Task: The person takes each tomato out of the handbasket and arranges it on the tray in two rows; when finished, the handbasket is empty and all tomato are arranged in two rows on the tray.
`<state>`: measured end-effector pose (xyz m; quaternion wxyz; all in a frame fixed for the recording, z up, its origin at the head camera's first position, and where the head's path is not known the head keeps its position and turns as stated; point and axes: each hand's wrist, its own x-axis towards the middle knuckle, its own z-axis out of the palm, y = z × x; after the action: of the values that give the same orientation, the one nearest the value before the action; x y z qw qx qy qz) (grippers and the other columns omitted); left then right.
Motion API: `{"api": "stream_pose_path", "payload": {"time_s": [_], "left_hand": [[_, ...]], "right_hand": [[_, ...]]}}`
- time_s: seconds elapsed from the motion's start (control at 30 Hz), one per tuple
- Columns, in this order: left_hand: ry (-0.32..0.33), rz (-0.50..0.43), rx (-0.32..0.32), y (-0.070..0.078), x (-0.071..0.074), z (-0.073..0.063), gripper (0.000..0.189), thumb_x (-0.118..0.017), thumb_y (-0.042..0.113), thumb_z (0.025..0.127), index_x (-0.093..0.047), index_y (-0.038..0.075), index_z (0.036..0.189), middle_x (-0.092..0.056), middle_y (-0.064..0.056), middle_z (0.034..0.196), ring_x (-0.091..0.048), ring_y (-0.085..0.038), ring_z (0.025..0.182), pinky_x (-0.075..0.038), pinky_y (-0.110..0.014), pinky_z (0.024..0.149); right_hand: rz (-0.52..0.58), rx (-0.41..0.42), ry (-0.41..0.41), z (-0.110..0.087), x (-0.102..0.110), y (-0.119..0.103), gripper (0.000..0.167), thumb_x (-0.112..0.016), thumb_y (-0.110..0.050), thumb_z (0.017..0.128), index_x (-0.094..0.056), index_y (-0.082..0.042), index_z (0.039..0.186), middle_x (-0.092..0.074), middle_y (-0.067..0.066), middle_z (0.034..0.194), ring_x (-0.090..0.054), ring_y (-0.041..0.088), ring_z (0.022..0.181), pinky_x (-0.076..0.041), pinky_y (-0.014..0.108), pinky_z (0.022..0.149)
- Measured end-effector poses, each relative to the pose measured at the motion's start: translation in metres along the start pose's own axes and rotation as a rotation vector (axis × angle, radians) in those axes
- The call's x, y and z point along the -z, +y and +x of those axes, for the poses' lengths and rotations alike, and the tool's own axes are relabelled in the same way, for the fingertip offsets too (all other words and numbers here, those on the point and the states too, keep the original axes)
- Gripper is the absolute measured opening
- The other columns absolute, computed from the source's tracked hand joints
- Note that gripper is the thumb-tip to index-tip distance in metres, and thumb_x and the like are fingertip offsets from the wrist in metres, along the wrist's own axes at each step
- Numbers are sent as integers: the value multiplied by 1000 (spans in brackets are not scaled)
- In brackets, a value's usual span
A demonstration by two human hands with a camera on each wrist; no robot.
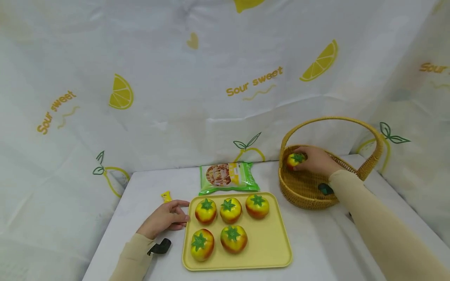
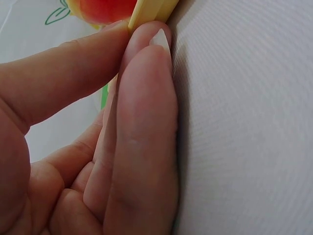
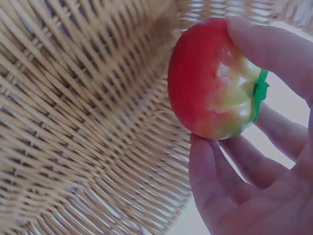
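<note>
My right hand [image 1: 318,160] grips a red-and-yellow toy tomato [image 3: 210,81] with a green leafy top, thumb on one side and fingertips on the other. In the head view this tomato [image 1: 294,160] is inside the wicker basket [image 1: 302,203], near its left wall. My left hand [image 1: 165,219] pinches the left rim of a pale yellow tray [image 1: 263,248] between thumb and finger; the left wrist view shows the tray's edge [image 2: 151,13] at the fingertips. Several similar tomatoes [image 1: 233,239] lie on the tray in two rows, leafy tops up.
Behind the tray lies a green-edged food packet [image 1: 228,177]. A small yellow object [image 1: 166,196] lies beyond the left hand, partly hidden. The basket's tall handle [image 1: 334,118] arches over the right hand. A printed white cloth [image 1: 168,136] hangs behind the white table [image 1: 147,183].
</note>
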<state>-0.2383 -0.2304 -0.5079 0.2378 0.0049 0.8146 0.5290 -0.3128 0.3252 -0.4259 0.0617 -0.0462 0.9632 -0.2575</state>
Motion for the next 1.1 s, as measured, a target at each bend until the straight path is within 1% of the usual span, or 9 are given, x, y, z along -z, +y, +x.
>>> {"api": "stream_pose_path", "payload": {"time_s": [0.17,0.27,0.43,0.53,0.67,0.73,0.83,1.0,1.1], "left_hand": [[11,7,12,-2,1,-3,63,-86,24,94,-60,7,149,-68,-9,100,-75,-17,84,-67,-28,76],[8,4,10,-4,2,-2,63,-86,23,94,-60,7,149,-68,-9,100,-75,-17,85,-67,-29,76],[0,1,-1,-4,3,0,62,-87,24,94,-61,8,148,-69,-9,100,-75,-17,85,-68,-30,77],[0,1,2,-5,3,0,62,-87,24,93,-61,8,148,-69,-9,100,-75,-17,85,-68,-30,78],[1,4,-3,-6,3,1,62,-86,24,94,-61,8,148,-68,-9,100,-75,-17,85,-68,-30,78],[-1,7,-10,-5,3,1,62,-86,24,94,-61,9,148,-68,-9,100,-75,-17,85,-68,-30,77],[-7,8,-19,-3,2,2,61,-86,24,94,-61,9,148,-68,-9,100,-75,-16,85,-67,-29,77],[-15,10,-24,-2,2,4,62,-86,24,95,-60,8,149,-68,-8,100,-75,-16,84,-67,-28,76],[-16,11,-28,-3,2,3,63,-86,23,95,-59,7,150,-68,-8,100,-75,-16,84,-67,-29,76]], "right_hand": [[-20,63,24,-23,6,-19,71,-85,-35,95,-58,-3,152,-54,29,157,-53,51,141,-47,70,114],[-24,94,51,-42,7,-27,72,-86,-36,94,-59,-3,151,-58,27,154,-56,48,137,-49,68,112],[-33,102,98,-76,5,-41,74,-86,-46,93,-61,-7,150,-62,23,148,-60,42,130,-52,65,107],[-40,110,120,-94,0,-53,77,-86,-52,91,-61,-9,150,-63,23,146,-60,43,128,-53,66,105],[-27,137,153,-114,-12,-67,74,-87,-53,89,-64,-15,148,-64,18,140,-63,41,123,-57,63,100],[-16,166,170,-123,-19,-74,71,-89,-49,88,-65,-16,146,-66,15,137,-65,39,120,-60,60,97],[-8,203,184,-135,-31,-84,65,-92,-42,88,-68,-17,143,-67,13,137,-67,36,118,-61,58,96],[-8,253,166,-149,-54,-100,63,-94,-40,86,-70,-19,140,-68,8,136,-68,28,119,-62,53,98],[-2,270,130,-156,-69,-108,64,-94,-42,85,-70,-20,140,-68,3,136,-67,24,121,-61,51,101]]}}
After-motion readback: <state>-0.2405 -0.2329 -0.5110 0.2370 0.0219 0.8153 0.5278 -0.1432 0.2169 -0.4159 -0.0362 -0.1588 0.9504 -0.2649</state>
